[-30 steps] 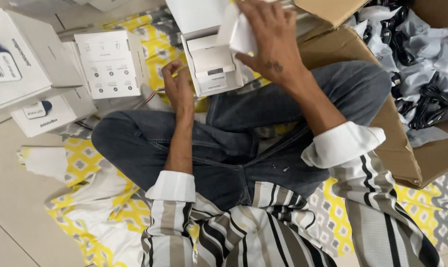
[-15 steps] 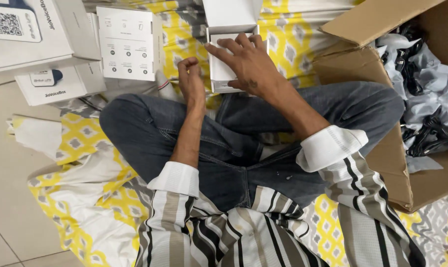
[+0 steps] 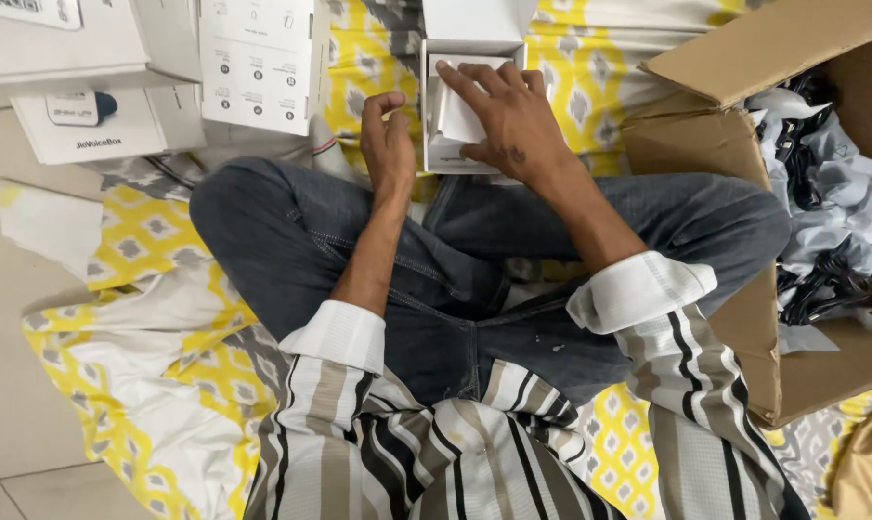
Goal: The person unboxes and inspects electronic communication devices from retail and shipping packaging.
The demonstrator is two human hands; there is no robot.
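Right hand (image 3: 508, 120) lies flat with fingers spread on a folded white sheet (image 3: 460, 120) inside a small open white box (image 3: 469, 96), pressing on it rather than gripping it. That box sits on the far side of the person's crossed legs, on a yellow and grey patterned cloth (image 3: 147, 250), its lid raised at the far end. Left hand (image 3: 388, 144) is loosely curled just left of the box, fingertips bent toward its wall, holding nothing that can be seen.

Further left lie several white cartons (image 3: 258, 63), one printed with small icons, partly on the floor. To the right stands a big cardboard box (image 3: 734, 144) with its flap up, full of crumpled grey wrapping and black cables (image 3: 826, 284); its near wall crowds the right knee.

A second ago the right hand was raised above the box with the white sheet in its fingers; now it is down inside the box, and the left hand has stayed beside it.
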